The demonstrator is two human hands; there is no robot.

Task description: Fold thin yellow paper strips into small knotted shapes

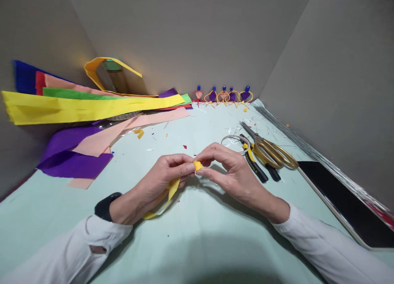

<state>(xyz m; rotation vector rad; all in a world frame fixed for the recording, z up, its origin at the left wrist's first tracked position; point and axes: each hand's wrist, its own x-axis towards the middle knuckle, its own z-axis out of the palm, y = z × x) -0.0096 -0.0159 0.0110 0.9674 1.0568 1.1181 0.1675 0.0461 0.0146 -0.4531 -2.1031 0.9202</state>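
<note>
A yellow crepe paper strip [172,189] trails down from my left hand [168,173], onto the tabletop. Its end is wound into a small roll [197,165], pinched by my left thumb and fingers. My right hand [229,169] curves around the roll from the other side, index finger above and thumb below, gripping it at the fingertips. Both hands are just above the table's middle. The undersides of the left fingers are hidden.
To the right lie gold-handled scissors [271,152], black-and-yellow pliers [255,165], a wire ring [229,141], a tablet [347,202] and a bundle of thin wires [286,132]. Coloured crepe paper [92,107] is piled left. Several small figures [224,95] line the back wall. Scraps dot the cloth.
</note>
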